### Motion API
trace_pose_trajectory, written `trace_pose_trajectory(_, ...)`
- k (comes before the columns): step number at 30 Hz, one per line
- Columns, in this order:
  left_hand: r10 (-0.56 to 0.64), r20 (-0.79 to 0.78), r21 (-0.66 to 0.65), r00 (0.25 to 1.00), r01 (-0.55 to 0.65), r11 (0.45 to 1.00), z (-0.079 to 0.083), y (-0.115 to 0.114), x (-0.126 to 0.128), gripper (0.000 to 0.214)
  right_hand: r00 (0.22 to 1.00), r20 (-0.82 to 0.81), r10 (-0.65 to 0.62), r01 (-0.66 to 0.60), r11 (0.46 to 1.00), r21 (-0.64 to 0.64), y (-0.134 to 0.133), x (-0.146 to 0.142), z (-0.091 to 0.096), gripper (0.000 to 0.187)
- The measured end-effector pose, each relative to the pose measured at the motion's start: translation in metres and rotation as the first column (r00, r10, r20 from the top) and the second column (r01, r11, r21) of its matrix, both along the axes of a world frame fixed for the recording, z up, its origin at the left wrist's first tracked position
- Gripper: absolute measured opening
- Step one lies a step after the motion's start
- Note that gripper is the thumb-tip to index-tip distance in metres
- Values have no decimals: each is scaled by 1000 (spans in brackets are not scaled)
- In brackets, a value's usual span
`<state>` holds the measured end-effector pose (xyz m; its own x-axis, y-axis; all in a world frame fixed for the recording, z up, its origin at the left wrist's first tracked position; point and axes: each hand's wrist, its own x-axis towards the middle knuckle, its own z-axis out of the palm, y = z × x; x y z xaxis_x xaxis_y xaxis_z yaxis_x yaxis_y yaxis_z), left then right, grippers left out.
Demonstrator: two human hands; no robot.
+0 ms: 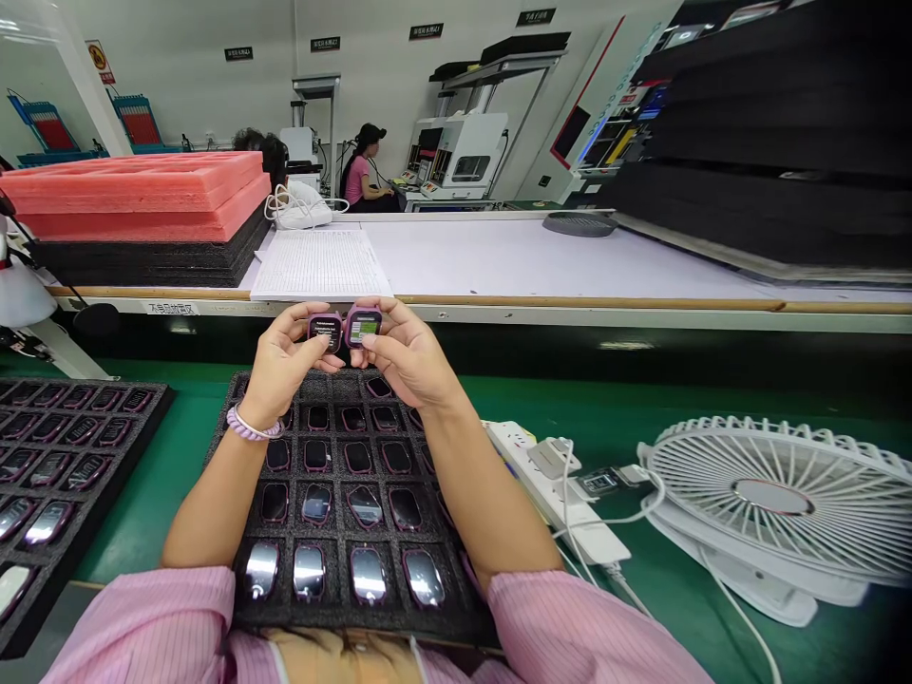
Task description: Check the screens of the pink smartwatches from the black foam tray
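Closest to me are two pink striped sleeves [598, 627], and between the forearms I see a black foam tray [338, 616] of purple-framed watch cases [369, 576], one per filled pocket. To its left a second tray [158, 404] holds more of them. On my right, a white power strip [588, 540] lies on the green bench [570, 404] beside a white fan [773, 496].

Over the tray's far end, my left hand [283, 366] pinches a purple watch with lines of text [324, 330], thumb on its screen. My right hand [408, 361] grips a purple watch with a green-and-white display [365, 325], just beside the first; I can't tell whether they touch.

Beyond, the shelf [456, 256] carries a printed sheet [317, 266], red foam trays [142, 195] at left and a black stack [748, 161] at right. Farther back, a person in pink [360, 176] sits near a white machine [466, 157].
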<state>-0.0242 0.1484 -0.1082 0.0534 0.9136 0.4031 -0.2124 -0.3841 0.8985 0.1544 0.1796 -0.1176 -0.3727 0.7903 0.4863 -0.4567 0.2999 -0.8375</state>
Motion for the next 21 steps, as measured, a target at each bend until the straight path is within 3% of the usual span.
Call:
trace_pose_trajectory(10,5,-7,-5,1000,-5,1000,1,-2,-1,42,999,25,-20,20,999,-25,-3,1,3,45)
trace_pose_trajectory(16,-24,-6,-18,1000,24,1000,2,-3,0,54,1000,16,-19,20,999,-38,-5,1,4,54)
trace_pose_trajectory(21,-30,-13,-34,999,30,999,1,-2,2,49,999,-39,-33,32,998,-48,-2,-2,2,46)
